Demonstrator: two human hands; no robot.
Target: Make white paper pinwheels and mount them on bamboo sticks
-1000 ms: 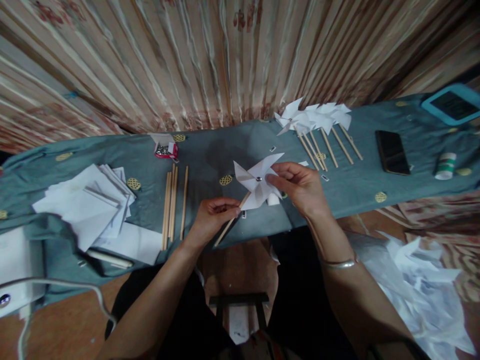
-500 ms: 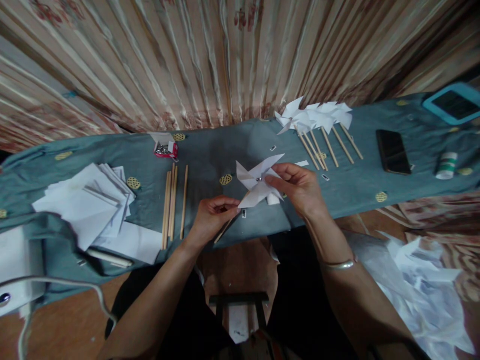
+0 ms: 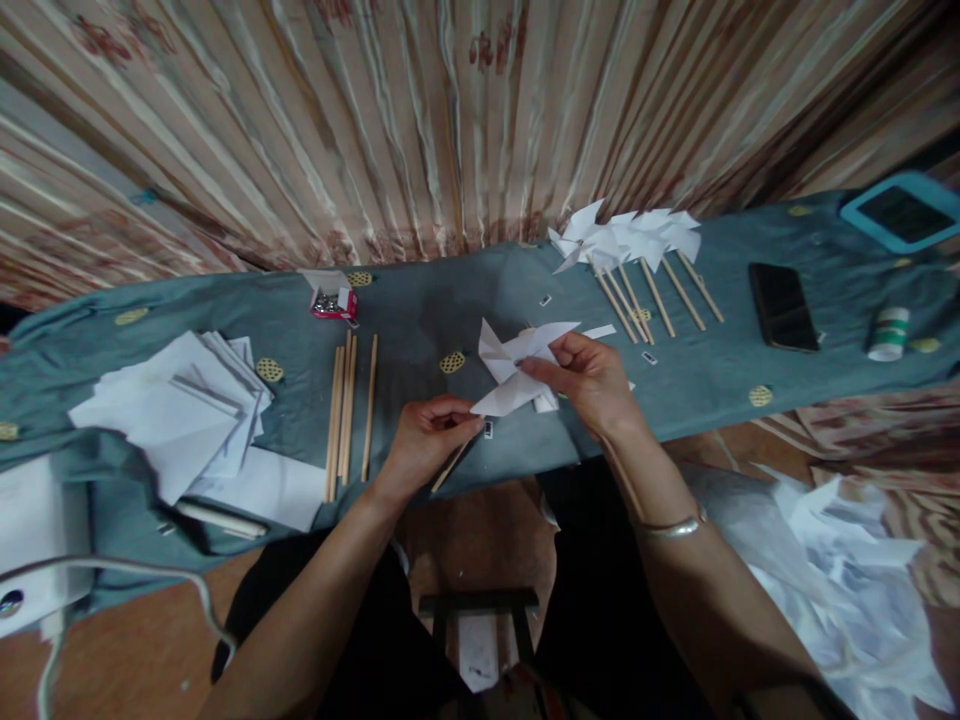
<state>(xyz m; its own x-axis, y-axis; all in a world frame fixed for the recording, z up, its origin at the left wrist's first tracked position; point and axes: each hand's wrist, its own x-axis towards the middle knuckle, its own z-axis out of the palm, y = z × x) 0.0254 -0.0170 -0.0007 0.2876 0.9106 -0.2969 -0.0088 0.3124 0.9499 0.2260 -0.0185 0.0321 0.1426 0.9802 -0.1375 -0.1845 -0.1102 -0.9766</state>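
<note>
A white paper pinwheel [image 3: 517, 365] on a wooden stick [image 3: 452, 462] is held over the front edge of a table covered in grey-blue cloth [image 3: 420, 310]. My left hand [image 3: 427, 440] is closed round the stick just below the paper head. My right hand [image 3: 589, 378] pinches the paper head at its centre with thumb and fingers. The head is tilted back, nearly edge-on to me.
Several finished pinwheels [image 3: 630, 240] lie at the back right. Loose sticks [image 3: 349, 410] lie left of my hands, then a stack of white paper [image 3: 180, 410]. A small box of pins [image 3: 334, 300], a black phone [image 3: 784, 305], a glue tube [image 3: 889, 333] and a blue tablet [image 3: 904, 210] also lie on the cloth.
The pinwheel head has tilted from facing me to nearly edge-on. My right hand has shifted slightly left over its centre. My left hand stays on the stick.
</note>
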